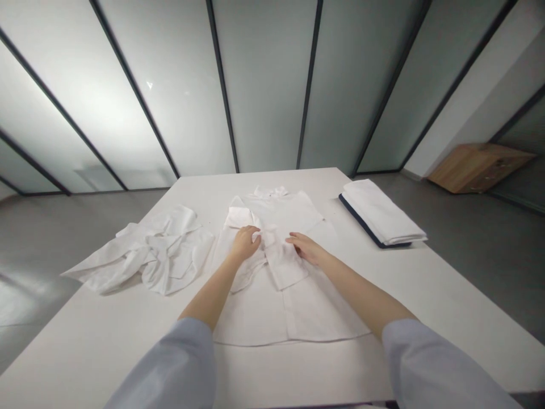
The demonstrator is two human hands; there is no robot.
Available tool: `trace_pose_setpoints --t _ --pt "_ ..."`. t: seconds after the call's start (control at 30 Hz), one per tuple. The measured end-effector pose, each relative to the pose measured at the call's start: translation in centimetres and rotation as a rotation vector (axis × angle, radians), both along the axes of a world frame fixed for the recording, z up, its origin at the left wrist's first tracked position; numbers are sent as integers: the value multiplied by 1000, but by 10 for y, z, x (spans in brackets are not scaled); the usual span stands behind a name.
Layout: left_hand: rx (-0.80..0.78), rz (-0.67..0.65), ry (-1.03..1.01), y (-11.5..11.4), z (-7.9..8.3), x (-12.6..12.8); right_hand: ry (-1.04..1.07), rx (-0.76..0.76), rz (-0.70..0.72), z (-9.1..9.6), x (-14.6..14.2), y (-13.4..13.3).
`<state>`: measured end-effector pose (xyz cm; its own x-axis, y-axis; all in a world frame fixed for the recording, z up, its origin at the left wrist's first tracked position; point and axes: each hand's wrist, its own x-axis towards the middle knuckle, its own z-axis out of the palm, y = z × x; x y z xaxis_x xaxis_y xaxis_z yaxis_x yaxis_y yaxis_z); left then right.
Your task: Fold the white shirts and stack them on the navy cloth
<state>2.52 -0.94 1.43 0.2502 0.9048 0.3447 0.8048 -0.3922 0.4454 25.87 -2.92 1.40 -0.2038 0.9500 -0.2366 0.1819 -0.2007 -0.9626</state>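
Note:
A white long-sleeved shirt or coat (264, 318) lies spread on the table, collar at the far end and hem toward me. Its sleeves are folded in over the middle. My left hand (246, 243) rests on the sleeve fabric at the left, fingers stretched to the right and thumb apart from them. On the other side, my right hand (305, 248) lies against the folded sleeve (286, 267), fingers extended to the left. Both hands touch the cloth, and neither visibly grips it. The undersides of the fingers are hidden.
A crumpled heap of white cloth (157, 250) lies at the table's left. Toward the right edge sits a stack of folded white garments (378, 210) on a dark blue item (361, 220). The white table (430, 318) stands before frosted glass panels. A wooden cabinet (472, 167) is beyond, right.

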Motion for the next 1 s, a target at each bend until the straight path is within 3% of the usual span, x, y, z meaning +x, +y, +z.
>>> trace_pose_setpoints --t 0.17,0.37,0.5,0.6,0.67,0.73,0.83,0.9,1.0 --pt "-25 62 21 -2 -21 -5 -46 -34 66 5 -4 3" --pt "-6 166 -79 -2 -21 -8 178 20 -135 17 40 20" --pt "-16 223 -32 -2 -23 -8 -126 76 -244 -1 79 24" --pt "-70 223 47 -2 -25 -7 -385 247 -317 -13 96 12" --pt "-104 213 87 -2 -26 -7 -483 430 -201 -16 101 -2" --pt "-125 207 115 -2 -26 -6 -598 586 3 -15 101 -19" --pt "-127 202 131 -3 -25 -6 -816 666 237 -15 97 -40" --pt "-124 203 127 -4 -24 -6 -889 649 269 -16 92 -46" --pt "-111 211 120 -4 -24 -7 -785 531 164 -10 89 -41"
